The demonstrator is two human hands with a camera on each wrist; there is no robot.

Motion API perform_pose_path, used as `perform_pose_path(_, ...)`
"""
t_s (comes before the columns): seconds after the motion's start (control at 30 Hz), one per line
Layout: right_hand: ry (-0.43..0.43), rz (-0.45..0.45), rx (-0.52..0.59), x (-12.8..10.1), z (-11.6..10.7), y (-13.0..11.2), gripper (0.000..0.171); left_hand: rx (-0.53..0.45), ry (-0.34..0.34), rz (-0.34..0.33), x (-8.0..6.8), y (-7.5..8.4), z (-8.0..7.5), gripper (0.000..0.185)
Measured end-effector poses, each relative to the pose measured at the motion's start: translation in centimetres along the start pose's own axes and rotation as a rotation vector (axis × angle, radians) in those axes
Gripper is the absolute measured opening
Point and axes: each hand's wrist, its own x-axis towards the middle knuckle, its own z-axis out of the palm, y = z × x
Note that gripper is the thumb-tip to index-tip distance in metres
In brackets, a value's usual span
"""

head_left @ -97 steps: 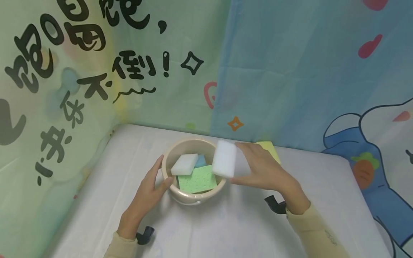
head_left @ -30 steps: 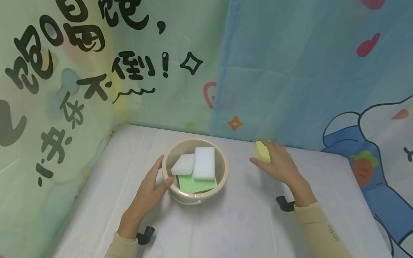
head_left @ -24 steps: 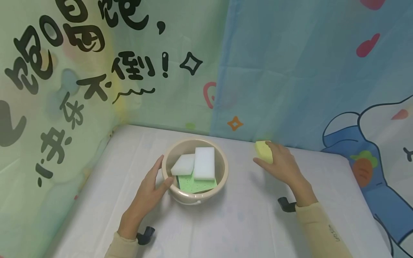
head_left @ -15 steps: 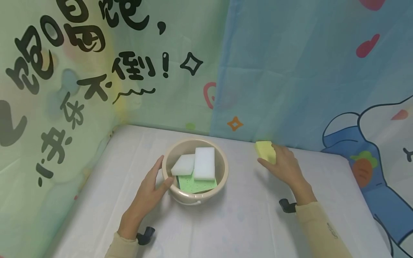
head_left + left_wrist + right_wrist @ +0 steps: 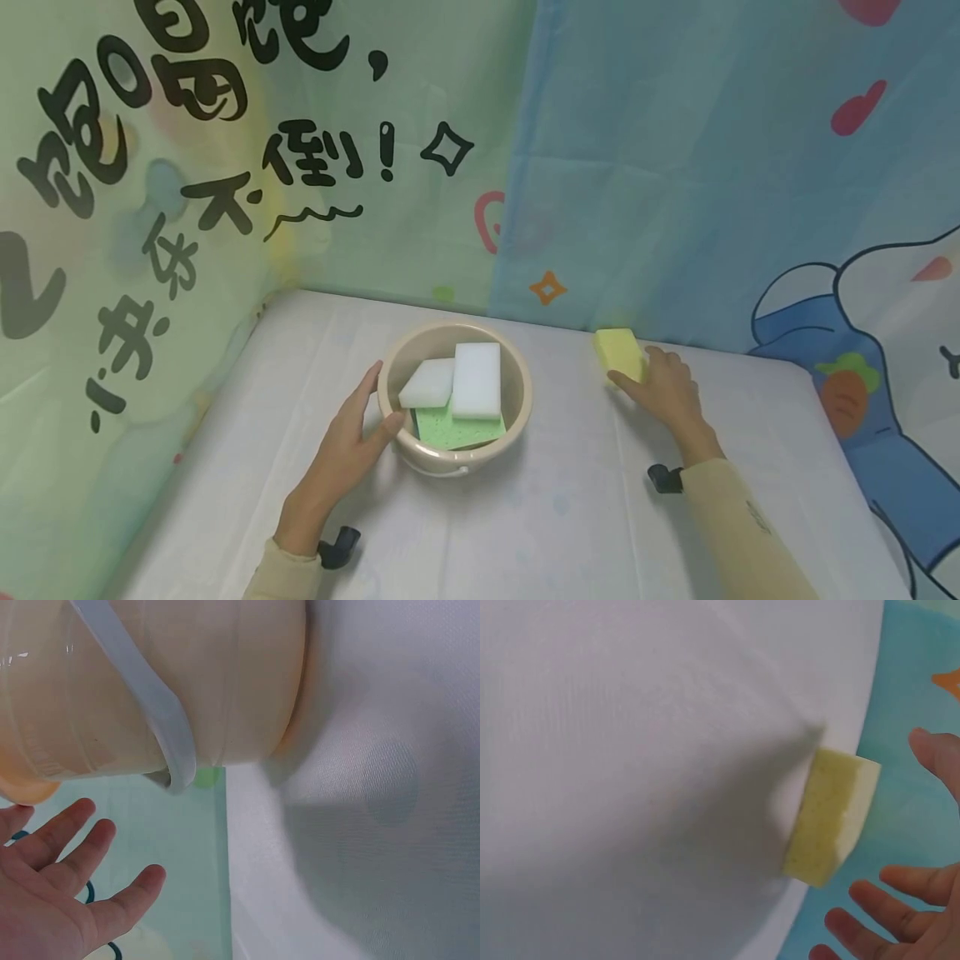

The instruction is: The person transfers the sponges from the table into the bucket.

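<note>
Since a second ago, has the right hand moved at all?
Yes. The right hand has slid right, away from the bucket, uncovering more of the yellow sponge it touches.

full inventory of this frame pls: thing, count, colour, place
bucket: 1, beige with a pale handle, middle of the table
white sponges: 2, white, in the bucket on top of the green one
green sponge: 1, light green, in the bucket, under the white ones
yellow sponge: 1, yellow, on the table at its far edge, right of the bucket
table: 1, white cover
backdrop: 1, green and blue cartoon print, behind and left of the table
left hand: 1, fingers straight, resting against the bucket's left side
right hand: 1, at the yellow sponge; wrist view shows fingers spread, not closed on it
</note>
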Motion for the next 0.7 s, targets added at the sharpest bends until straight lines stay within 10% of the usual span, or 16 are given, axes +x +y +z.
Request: perform_pose_path(0.7,-0.054,0.121,-0.013,1.2,2.1,0.7,0.084,0.011,-0.005,-0.008,0.0,-0.2,-0.1,0.074)
